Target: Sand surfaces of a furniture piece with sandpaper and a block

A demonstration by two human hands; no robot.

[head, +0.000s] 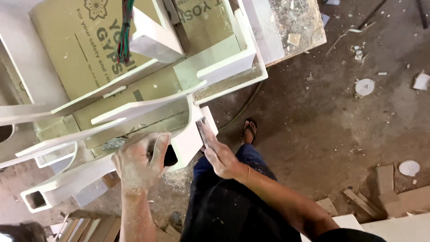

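A white curved plaster frame [134,107] with several ribs fills the upper left, backed by brown board. My left hand [141,159], dusted white, grips the frame's lower curved edge with the fingers wrapped around it. My right hand [218,150] lies flat against the white end face of the frame [192,136] and presses a small grey sanding piece [202,127] onto it with extended fingers.
A dusty concrete floor [322,125] lies to the right, strewn with white discs [364,86] and scraps. Wood offcuts [385,192] lie at lower right. My sandalled foot [250,130] stands under the frame. Red and green wires [125,31] hang at the top.
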